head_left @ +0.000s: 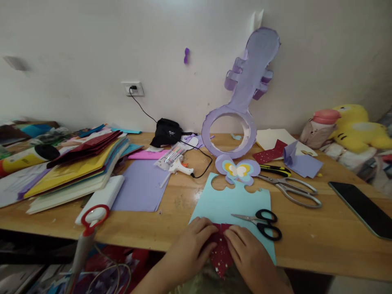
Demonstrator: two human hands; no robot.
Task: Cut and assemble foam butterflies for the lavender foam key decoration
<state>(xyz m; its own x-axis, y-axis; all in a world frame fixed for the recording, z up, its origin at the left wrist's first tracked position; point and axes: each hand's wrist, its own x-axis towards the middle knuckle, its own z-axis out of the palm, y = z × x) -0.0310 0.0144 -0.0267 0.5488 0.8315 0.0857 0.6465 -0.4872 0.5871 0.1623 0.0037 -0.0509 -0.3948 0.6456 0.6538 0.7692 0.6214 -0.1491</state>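
Two hands, the left hand [194, 241] and the right hand [249, 255], grip the red starry paper [221, 253] in their fingers at the near edge of the blue sheet [210, 204]. At the blue sheet's far edge, the paper butterfly [238, 169] looks all made, and round bits are cut out there, but the red starry paper seems not done yet. The fingers hide its sides, so I can't tell how it's folded.

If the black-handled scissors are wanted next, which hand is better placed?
Right hand, I'd say: the black-handled scissors lie just beyond it, handles to the right; the left hand is farther off. Both hands hold the starry red paper, so the left would likely have to keep it.
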